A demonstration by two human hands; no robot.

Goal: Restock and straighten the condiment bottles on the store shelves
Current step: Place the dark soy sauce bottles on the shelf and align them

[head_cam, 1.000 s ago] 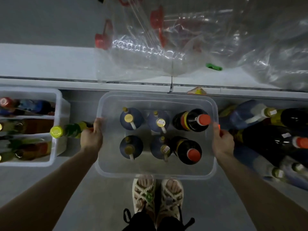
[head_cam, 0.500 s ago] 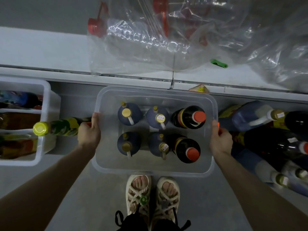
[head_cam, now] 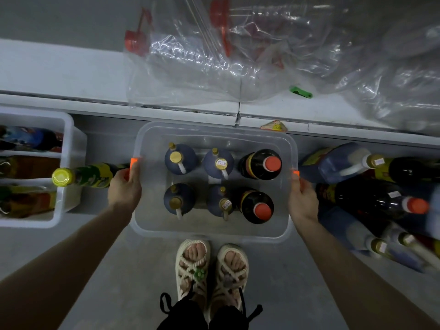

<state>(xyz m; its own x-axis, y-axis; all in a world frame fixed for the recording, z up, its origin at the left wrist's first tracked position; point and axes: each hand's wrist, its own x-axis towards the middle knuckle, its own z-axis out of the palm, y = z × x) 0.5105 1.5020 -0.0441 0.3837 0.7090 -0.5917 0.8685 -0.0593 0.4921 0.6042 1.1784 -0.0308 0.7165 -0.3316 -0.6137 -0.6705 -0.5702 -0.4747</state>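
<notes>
At the far left, a white bin (head_cam: 69, 194) holds bottles lying on their sides. A yellow-capped bottle (head_cam: 88, 175) lies between the bin and the tub, cap towards the bin. The left arm is bare and reaches forward and down. The left hand (head_cam: 125, 190) grips the left rim of the clear plastic tub (head_cam: 209, 228), thumb on top beside an orange clip (head_cam: 133, 161); the fingers curl under the rim and are out of view. The tub sits at centre, just near of the lower shelf edge (head_cam: 190, 110). Whether it rests on the floor cannot be determined. Upright inside are four dark blue jugs (head_cam: 179, 160) with gold caps, two by two. To their right stand two dark bottles (head_cam: 260, 164) with red caps. The right arm mirrors the left. The right hand (head_cam: 303, 202) holds the right rim beside a second orange clip (head_cam: 296, 173), its fingers likewise hidden beneath. Further right, a heap of bottles (head_cam: 371, 201) lies on its side. Clear plastic bags (head_cam: 214, 67) lie on the shelf beyond. Sandalled feet (head_cam: 212, 265) stand just near of the tub.
</notes>
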